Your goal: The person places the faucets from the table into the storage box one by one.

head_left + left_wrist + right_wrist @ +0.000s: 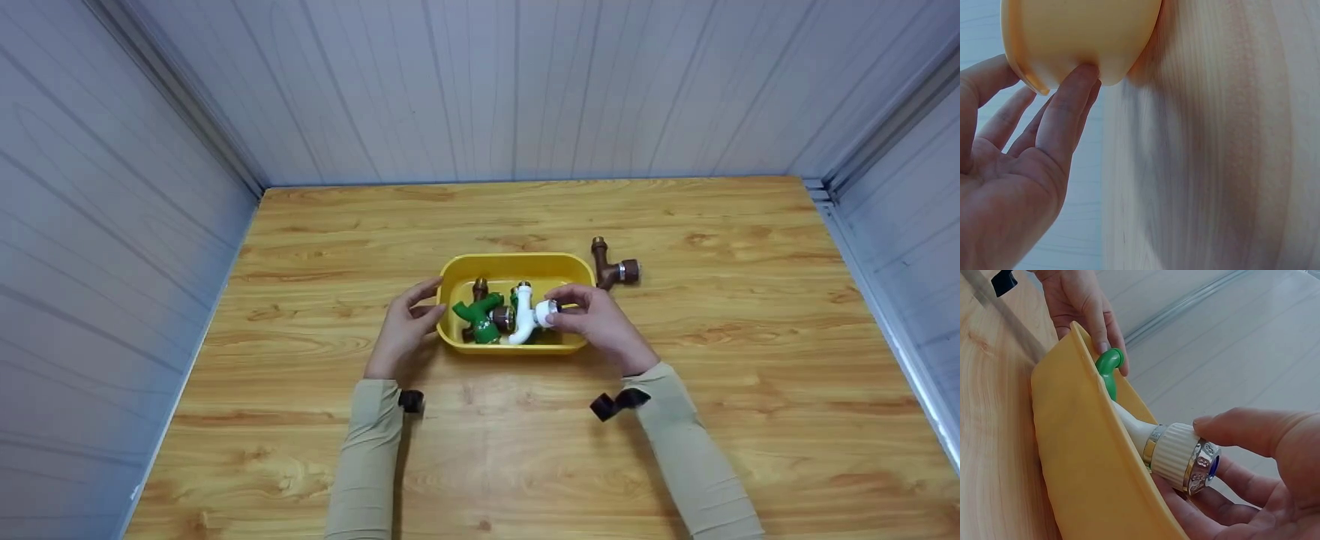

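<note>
In the head view, my right hand pinches the ribbed round knob of a white plastic tap at the right side of a yellow tub. The right wrist view shows thumb and fingers about this white knob, which has silvery bands and sits by the rim. My left hand is at the tub's left end, its extended fingers touching the outer wall and rim. Inside the tub lie a green tap and a brown tap, partly covered. More green shows behind the white tap.
Another brown tap lies on the wood-grain table, just outside the tub's back right corner. Pale panelled walls enclose the table at the back and both sides. Dark straps with small devices sit at the wrists.
</note>
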Motion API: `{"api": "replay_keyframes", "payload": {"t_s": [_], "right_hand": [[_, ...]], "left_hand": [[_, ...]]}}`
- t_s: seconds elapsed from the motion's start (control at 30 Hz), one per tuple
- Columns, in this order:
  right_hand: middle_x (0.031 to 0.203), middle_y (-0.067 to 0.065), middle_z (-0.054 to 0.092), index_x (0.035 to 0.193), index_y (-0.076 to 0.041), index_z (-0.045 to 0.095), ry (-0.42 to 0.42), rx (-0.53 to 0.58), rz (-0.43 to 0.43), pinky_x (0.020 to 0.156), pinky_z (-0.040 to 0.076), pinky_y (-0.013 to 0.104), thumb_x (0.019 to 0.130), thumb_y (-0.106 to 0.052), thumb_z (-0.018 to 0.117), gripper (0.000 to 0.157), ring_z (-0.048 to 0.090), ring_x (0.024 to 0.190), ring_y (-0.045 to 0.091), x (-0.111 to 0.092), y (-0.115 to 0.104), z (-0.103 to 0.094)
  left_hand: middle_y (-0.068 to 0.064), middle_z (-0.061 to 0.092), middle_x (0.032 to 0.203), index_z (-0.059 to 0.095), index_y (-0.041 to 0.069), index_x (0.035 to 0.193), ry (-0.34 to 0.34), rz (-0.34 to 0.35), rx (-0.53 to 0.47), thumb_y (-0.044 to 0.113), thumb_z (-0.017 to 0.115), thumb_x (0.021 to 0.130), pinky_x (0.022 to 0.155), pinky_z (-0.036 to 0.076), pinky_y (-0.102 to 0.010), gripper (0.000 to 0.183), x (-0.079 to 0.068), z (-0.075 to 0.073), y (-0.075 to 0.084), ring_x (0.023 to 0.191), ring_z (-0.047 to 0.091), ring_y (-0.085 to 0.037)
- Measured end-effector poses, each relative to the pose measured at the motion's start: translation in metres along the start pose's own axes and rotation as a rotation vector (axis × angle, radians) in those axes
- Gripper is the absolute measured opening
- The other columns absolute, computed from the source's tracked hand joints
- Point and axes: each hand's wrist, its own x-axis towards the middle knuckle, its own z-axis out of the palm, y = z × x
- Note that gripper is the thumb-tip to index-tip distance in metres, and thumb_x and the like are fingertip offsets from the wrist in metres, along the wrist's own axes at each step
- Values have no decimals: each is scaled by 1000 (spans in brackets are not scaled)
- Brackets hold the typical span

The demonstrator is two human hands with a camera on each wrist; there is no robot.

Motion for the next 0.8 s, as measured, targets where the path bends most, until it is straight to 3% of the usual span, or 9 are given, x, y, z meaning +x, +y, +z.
{"api": "replay_keyframes", "payload": {"t_s": [0.8], "right_hand": [[118, 16, 59, 119, 2, 60, -18, -43, 28, 85, 51, 31, 83, -3, 73, 38, 61, 99, 24, 6, -2, 3]], "left_hand": [[-17, 51, 132, 53, 9, 137, 16, -7, -13, 5, 63, 92, 75, 56, -34, 46, 0, 1, 0, 106, 59, -31]]}}
